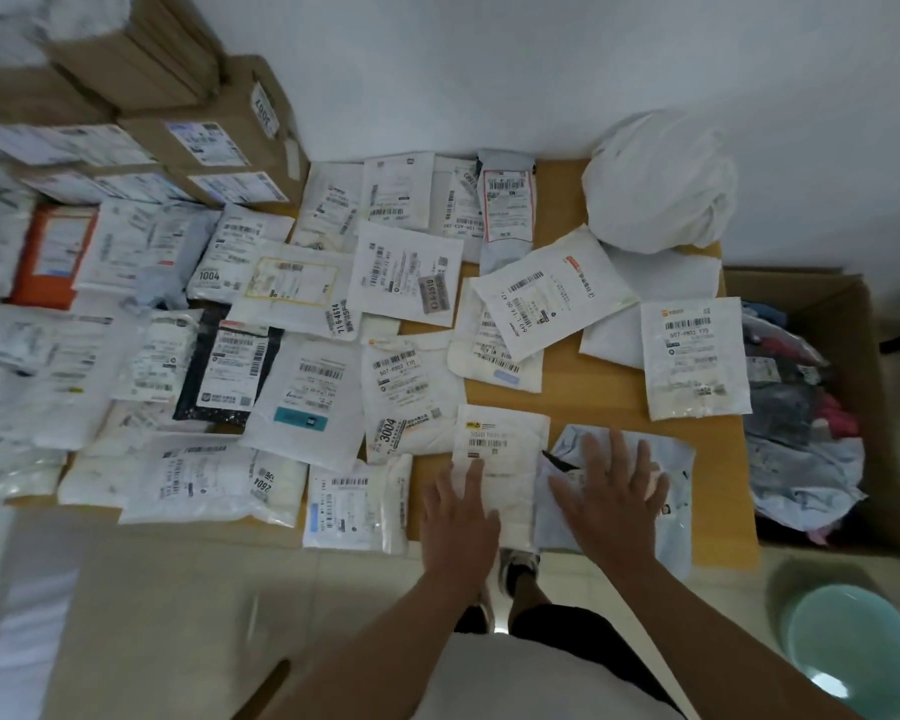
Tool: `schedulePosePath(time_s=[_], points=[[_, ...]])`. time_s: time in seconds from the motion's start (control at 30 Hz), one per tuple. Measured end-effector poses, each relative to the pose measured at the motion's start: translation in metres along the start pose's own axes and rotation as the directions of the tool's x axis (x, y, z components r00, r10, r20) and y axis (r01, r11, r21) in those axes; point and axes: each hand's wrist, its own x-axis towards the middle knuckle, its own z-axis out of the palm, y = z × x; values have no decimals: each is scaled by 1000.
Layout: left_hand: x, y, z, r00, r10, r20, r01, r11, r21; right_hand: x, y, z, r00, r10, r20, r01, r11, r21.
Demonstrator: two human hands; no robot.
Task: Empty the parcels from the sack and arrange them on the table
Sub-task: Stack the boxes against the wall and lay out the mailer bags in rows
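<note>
Several white and grey parcels with barcode labels lie spread over the wooden table (588, 376). At the near edge, my left hand (458, 506) lies flat with straight fingers on a white parcel (500, 449). Beside it, my right hand (611, 491) is spread flat on a pale blue parcel (671, 459) that overhangs the table's front edge. A crumpled white sack (661, 184) sits at the far right corner of the table, against the wall.
Stacked cardboard boxes (219, 132) stand at the back left. An open cardboard box (848, 324) with bagged clothes stands to the right of the table. A green basin (848, 641) sits on the floor at the lower right. An orange parcel (53, 252) lies far left.
</note>
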Motion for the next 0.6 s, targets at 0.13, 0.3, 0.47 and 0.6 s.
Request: schedulePosePath(time_s=[0.13,0.3,0.47,0.6], points=[[5,4,2,996,87,-8,-87,991,-102,-12,-2,13,996,57,69,-57,998,-11],[0,-4,-6,985,174,6,-169,964,-204,-11,-4,8,989,73,130,-79,996,38],[14,-22,-41,895,445,35,-446,892,79,-8,-2,2,994,29,108,-40,994,97],[41,-32,-68,808,575,128,-570,710,413,-3,14,1,992,-37,124,30,998,57]])
